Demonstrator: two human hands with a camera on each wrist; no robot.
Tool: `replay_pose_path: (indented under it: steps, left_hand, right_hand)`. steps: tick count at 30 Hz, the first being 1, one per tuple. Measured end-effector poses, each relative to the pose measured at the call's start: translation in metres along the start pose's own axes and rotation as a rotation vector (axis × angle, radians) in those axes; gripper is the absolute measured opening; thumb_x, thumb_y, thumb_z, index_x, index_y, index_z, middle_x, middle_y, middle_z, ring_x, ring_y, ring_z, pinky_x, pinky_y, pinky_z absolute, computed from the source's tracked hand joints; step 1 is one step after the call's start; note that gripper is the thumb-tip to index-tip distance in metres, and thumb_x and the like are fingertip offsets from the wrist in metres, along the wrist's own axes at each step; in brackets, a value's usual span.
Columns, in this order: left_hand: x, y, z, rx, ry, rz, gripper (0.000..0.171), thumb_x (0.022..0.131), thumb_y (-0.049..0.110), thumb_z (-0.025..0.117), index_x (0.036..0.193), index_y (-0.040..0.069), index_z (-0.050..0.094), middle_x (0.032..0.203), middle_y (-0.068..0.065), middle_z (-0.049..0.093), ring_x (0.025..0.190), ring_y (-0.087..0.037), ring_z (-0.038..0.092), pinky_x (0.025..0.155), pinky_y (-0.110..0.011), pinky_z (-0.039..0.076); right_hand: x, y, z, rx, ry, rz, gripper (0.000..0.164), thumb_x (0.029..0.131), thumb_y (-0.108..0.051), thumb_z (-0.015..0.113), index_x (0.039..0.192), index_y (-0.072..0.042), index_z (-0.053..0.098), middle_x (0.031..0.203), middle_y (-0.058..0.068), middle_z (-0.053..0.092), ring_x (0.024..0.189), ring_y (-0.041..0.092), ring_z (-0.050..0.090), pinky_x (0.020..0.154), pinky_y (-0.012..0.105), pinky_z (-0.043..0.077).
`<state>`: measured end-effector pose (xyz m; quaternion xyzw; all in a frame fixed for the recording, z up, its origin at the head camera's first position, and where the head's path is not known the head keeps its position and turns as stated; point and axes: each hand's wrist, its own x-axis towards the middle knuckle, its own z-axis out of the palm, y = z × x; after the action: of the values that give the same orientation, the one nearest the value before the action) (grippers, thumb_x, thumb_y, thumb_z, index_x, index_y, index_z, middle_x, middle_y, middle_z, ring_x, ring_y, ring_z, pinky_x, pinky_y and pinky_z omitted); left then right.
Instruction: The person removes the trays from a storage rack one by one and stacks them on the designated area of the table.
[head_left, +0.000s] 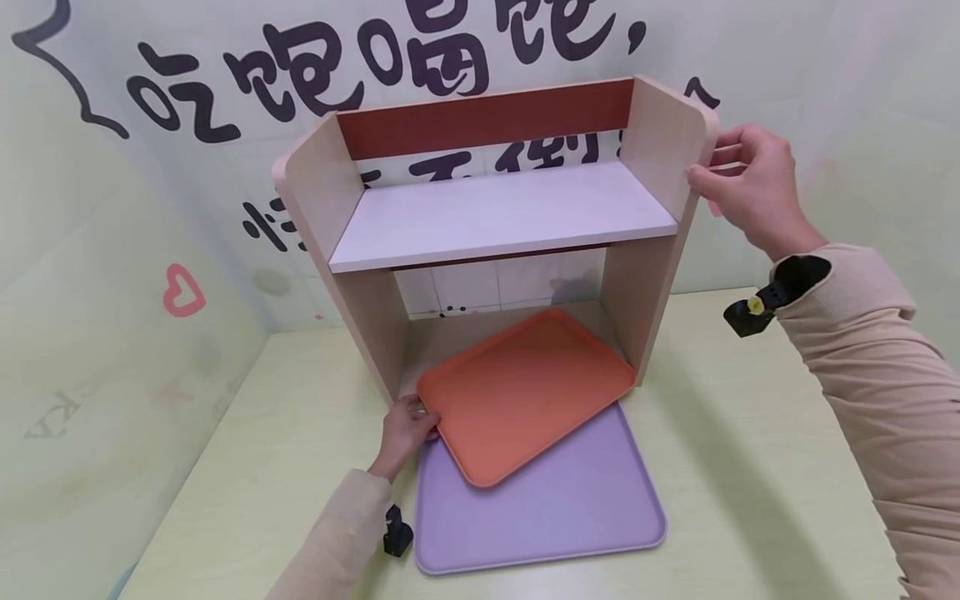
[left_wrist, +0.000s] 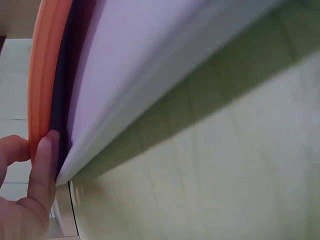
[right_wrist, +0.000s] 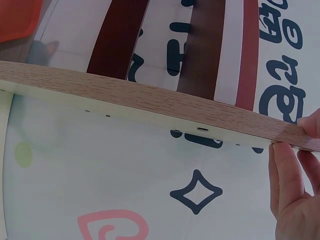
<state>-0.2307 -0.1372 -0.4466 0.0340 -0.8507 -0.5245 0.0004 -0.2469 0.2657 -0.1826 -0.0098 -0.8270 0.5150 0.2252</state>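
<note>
My left hand pinches the left edge of an orange tray, thumb on one face and fingers on the other in the left wrist view. The orange tray is turned askew, its far part inside the lower opening of a small two-tier shelf. Beneath it a purple tray lies on the table, its far end hidden by the orange one. Up at the shelf's right side panel, my right hand grips the upper front edge between thumb and fingers.
The shelf stands on a pale table near the back wall, which carries large dark lettering. A reddish-brown rail spans the shelf's top back. Its white middle board carries nothing.
</note>
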Motion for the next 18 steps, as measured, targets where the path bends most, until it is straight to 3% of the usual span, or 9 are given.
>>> replay_pose_path:
  steps: [5, 10, 15, 18]
  left_hand:
    - [-0.005, 0.004, 0.004, -0.052, 0.037, -0.022, 0.051, 0.080, 0.003, 0.051, 0.125, -0.013, 0.033, 0.080, -0.023, 0.060, 0.047, -0.014, 0.058, 0.049, -0.030, 0.052]
    - [-0.009, 0.010, 0.007, -0.134, 0.023, -0.028, 0.055, 0.084, 0.004, 0.048, 0.130, -0.011, 0.023, 0.086, -0.023, 0.053, 0.048, -0.011, 0.055, 0.048, -0.028, 0.051]
    - [-0.011, 0.013, 0.007, -0.245, 0.015, -0.060, 0.056, 0.084, -0.001, 0.047, 0.132, -0.010, 0.020, 0.085, -0.025, 0.057, 0.048, -0.009, 0.055, 0.048, -0.025, 0.051]
    - [-0.012, 0.016, 0.006, -0.329, 0.029, -0.081, 0.057, 0.083, -0.004, 0.047, 0.134, -0.007, 0.021, 0.078, -0.019, 0.059, 0.047, -0.008, 0.054, 0.047, -0.023, 0.050]
  right_hand:
    - [0.000, 0.000, 0.001, -0.004, 0.001, 0.001, 0.025, 0.079, -0.020, 0.064, 0.101, -0.016, 0.052, 0.101, 0.004, 0.053, 0.080, 0.009, 0.056, 0.060, 0.014, 0.048]
    - [0.000, 0.000, 0.000, 0.003, 0.006, -0.005, 0.024, 0.079, -0.019, 0.064, 0.100, -0.017, 0.052, 0.099, 0.003, 0.054, 0.078, 0.008, 0.056, 0.057, 0.012, 0.047]
    - [0.000, -0.001, 0.001, -0.003, 0.006, -0.007, 0.025, 0.079, -0.019, 0.064, 0.101, -0.017, 0.052, 0.100, 0.004, 0.054, 0.079, 0.008, 0.056, 0.060, 0.014, 0.048]
    - [-0.001, 0.000, 0.001, -0.008, 0.005, -0.006, 0.026, 0.079, -0.020, 0.063, 0.102, -0.016, 0.052, 0.101, 0.004, 0.054, 0.080, 0.009, 0.056, 0.062, 0.015, 0.049]
